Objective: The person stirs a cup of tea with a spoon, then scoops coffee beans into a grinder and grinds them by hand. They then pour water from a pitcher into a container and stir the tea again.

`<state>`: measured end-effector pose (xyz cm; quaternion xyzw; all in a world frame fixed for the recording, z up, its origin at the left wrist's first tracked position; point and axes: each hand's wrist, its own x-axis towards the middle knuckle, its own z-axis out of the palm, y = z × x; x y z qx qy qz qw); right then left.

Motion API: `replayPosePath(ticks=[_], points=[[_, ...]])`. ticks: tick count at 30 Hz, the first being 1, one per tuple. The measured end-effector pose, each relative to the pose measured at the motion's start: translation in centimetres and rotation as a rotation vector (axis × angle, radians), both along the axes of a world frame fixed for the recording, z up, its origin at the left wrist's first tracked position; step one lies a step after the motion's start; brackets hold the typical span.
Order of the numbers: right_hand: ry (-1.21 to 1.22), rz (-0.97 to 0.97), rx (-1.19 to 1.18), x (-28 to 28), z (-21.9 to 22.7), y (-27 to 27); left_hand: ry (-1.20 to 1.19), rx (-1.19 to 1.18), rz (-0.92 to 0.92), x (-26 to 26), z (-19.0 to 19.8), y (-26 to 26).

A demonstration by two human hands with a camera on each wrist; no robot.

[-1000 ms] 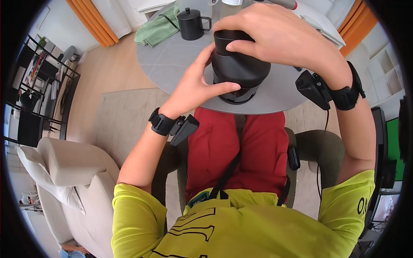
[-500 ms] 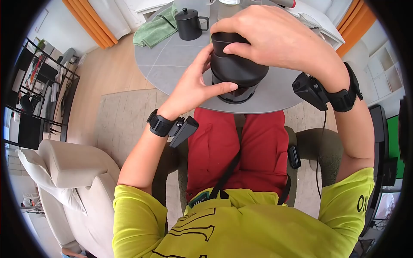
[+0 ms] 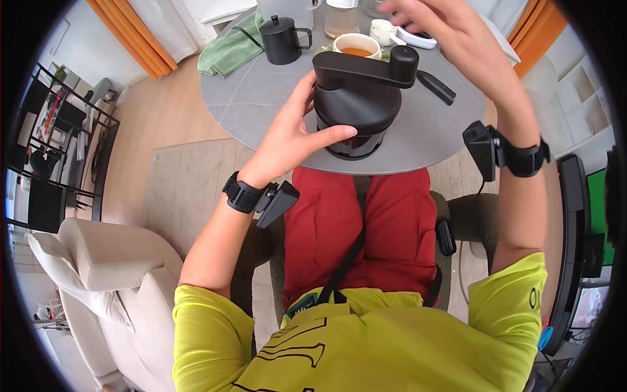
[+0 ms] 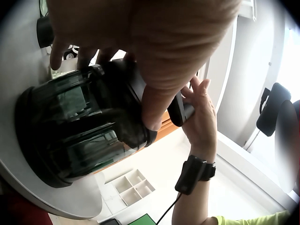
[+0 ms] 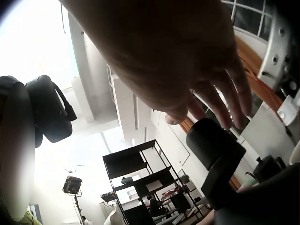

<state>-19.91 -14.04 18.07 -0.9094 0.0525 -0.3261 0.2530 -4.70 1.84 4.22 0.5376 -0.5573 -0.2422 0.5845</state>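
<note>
On the grey table [image 3: 251, 104], the upright black grinder [image 3: 358, 108] looks rigid and probably slippery, best steadied round its body, as the left hand [image 3: 290, 137] grips it, the right hand [image 3: 457, 36] loosely open near the crank knob [image 3: 404, 63].

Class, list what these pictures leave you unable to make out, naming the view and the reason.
- Inside the dark clear base of the cranked device: left wrist view, dark walls and reflections.
- Far fingertips of the left hand: head view, hidden behind the device.
- Full outline of the right hand: head view, cut off by the top edge.
- Marking on the small white cup: head view, too small.
- Top of the clear jug: head view, cut off by the top edge.
</note>
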Motion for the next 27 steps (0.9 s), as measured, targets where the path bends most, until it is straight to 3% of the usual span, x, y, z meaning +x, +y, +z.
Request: replayPosePath(ticks=[1, 3, 10, 17, 24, 27], points=[[-0.001, 0.001, -0.003, -0.7, -1.4, -1.5, -0.003, 0.002, 0.0, 0.0, 0.1, 0.0], [0.072, 0.1, 0.211, -1.7, -4.4, -4.4, -0.009, 0.003, 0.001, 0.0, 0.2, 0.0], [0.039, 0.274, 0.509, -2.4, -12.2, -1.6, -0.034, 0.039, 0.039, 0.3, -0.4, 0.1], [-0.037, 0.242, 0.644, -2.3, -13.8, -0.6, 0.004, 0.011, -0.017, 0.1, -0.1, 0.1], [-0.147, 0.124, 0.56, -2.4, -14.4, 1.0, -0.013, -0.044, -0.02, 0.2, -0.2, 0.0], [-0.218, 0.105, 0.578, -2.0, -14.8, 1.9, 0.177, 0.04, -0.044, 0.3, 0.6, 0.2]])
